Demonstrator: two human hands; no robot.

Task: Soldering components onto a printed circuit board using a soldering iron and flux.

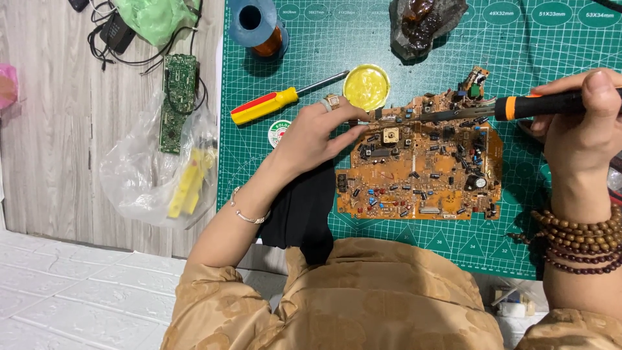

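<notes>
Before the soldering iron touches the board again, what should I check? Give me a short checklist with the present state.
1. Right hand grips the soldering iron firmly: ok.
2. Left hand steadies the circuit board at its top edge: ok.
3. Board lies flat on the green cutting mat: ok.
4. Left fingertips away from the iron tip: not ok, they look close.
5. Flux tin open and near: ok.
6. Tip is hot: cannot tell.

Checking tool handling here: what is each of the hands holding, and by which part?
The right hand grips the soldering iron by its black-and-orange handle. The left hand pinches something small at the circuit board's top edge; what exactly cannot be told.
</notes>
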